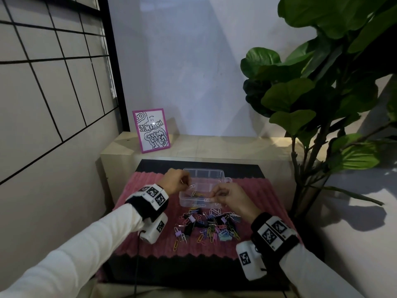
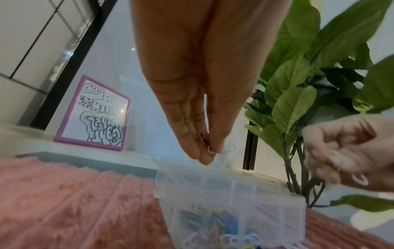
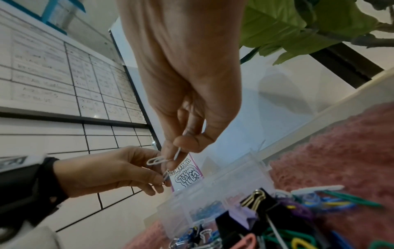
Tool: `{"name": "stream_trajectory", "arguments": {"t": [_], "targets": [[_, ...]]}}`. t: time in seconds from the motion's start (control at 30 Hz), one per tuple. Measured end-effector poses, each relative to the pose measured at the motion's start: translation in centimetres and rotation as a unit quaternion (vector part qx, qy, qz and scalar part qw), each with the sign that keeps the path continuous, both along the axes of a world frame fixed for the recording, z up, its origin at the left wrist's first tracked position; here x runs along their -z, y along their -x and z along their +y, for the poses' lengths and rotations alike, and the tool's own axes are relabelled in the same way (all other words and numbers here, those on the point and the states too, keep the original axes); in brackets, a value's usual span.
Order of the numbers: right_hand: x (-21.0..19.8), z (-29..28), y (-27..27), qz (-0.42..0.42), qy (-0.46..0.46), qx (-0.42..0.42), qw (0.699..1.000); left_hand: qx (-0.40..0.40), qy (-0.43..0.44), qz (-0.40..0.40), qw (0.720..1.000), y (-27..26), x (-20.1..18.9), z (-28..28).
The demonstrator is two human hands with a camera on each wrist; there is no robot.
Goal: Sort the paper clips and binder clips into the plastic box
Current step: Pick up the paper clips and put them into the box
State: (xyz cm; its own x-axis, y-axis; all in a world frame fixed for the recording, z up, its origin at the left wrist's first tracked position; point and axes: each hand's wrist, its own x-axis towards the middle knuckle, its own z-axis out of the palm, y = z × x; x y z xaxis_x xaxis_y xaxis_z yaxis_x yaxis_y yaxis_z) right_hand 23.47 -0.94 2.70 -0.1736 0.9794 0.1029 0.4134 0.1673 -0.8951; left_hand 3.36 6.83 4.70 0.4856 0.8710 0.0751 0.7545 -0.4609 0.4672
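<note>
Here both hands are up over the clear plastic box [image 1: 217, 177], each pinching its own white paper clip. The left hand [image 1: 175, 182] has its fingers bunched together, thumb against fingertips, and one white clip [image 1: 192, 186] pokes out toward the box's left edge. The right hand [image 1: 228, 195] pinches a second white clip [image 1: 207, 199] between thumb and forefinger, above the near compartments. In the right wrist view the two white clips [image 3: 156, 160] appear to be hooked through one another between the two sets of fingertips, though I cannot tell for sure.

The box sits on a pink ribbed mat [image 1: 264, 190], directly beneath and beyond the hands. It has several compartments; the exact number is hard to read through the clear walls. A few clips already lie in the near ones, under the right hand's fingers: yellow, blue and white.

Nearer than both hands, between the wrists, one loose pile of paper clips and binder clips [image 1: 209, 225] is spread on the mat: too many and too tangled to count, in black, lilac, pink, green, yellow and blue.

Beyond the left hand stands one pink-framed drawing [image 1: 151, 130]; beyond the right hand, one leafy plant [image 1: 318, 87].
</note>
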Motion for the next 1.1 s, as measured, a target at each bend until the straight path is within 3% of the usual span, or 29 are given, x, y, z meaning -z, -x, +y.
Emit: {"name": "stream_trajectory", "arguments": {"t": [0.2, 0.37, 0.47, 0.57, 0.7, 0.83, 0.93, 1.03, 1.1], "targets": [[-0.6, 1.9, 0.0, 0.099, 0.053, 0.06, 0.992, 0.038, 0.015, 0.072, 0.997, -0.8, 0.5, 0.2], [-1.1, 4.5, 1.3, 0.099, 0.075, 0.097, 0.988, 0.026, -0.016, 0.004, 1.0, 0.3, -0.1, -0.8], [-1.0, 5.3, 2.5, -0.012, 0.059, 0.084, 0.995, -0.001, -0.015, -0.05, 0.999, 1.8, -0.1, -1.7], [-1.3, 4.4, 3.1, -0.19, 0.009, 0.029, 0.981, 0.016, 0.0, -0.024, 1.0, 3.2, 0.3, -3.2], [-1.5, 1.3, 2.6, -0.249, -0.116, 0.027, 0.961, 0.048, 0.004, 0.022, 0.999, 3.5, 1.8, -4.6], [0.1, -0.3, 2.2, -0.421, -0.082, -0.015, 0.903, 0.094, -0.009, 0.049, 0.994, 1.5, 2.8, -4.7], [0.9, -1.3, 3.1, -0.516, -0.106, -0.03, 0.849, 0.159, -0.017, 0.138, 0.977, -0.7, 3.5, -4.9], [1.6, -1.7, 3.8, -0.562, -0.12, -0.042, 0.817, 0.155, -0.033, 0.179, 0.971, -1.5, 4.1, -4.9], [2.6, -1.2, 3.7, -0.532, -0.1, -0.028, 0.841, 0.138, -0.03, 0.203, 0.969, -1.5, 4.4, -4.8]]}}
